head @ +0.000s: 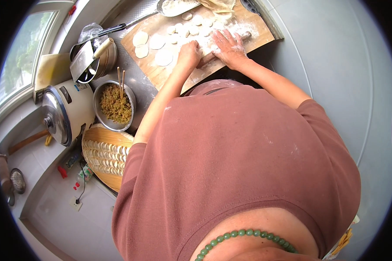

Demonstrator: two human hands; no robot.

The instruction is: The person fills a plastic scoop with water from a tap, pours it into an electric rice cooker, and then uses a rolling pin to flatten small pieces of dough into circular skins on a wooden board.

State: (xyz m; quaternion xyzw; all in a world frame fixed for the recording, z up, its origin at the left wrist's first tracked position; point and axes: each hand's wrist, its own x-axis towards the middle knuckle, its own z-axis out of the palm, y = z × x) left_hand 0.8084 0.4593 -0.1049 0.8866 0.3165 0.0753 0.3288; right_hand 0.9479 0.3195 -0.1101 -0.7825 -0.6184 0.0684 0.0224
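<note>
On a floured wooden board (150, 70) lies a wooden rolling pin (207, 60), slanting up to the right. My right hand (228, 47) rests on the pin with its fingers spread, palm down. At the pin's lower left end is my left hand (189, 53), its fingers curled; what they hold is hidden. Several small pressed dough rounds (193, 30) lie beyond my hands. Left of my left hand are flat rolled dough wrappers (163, 57), and another wrapper (141, 51) lies farther left.
A flour scoop (178, 12) and a cloth (220, 8) lie at the board's far edge. To the left stand a metal bowl of filling (116, 107) with chopsticks, a cooker (72, 104), a cleaver (82, 60) on pots, and a round tray (101, 132) with rows of dumplings.
</note>
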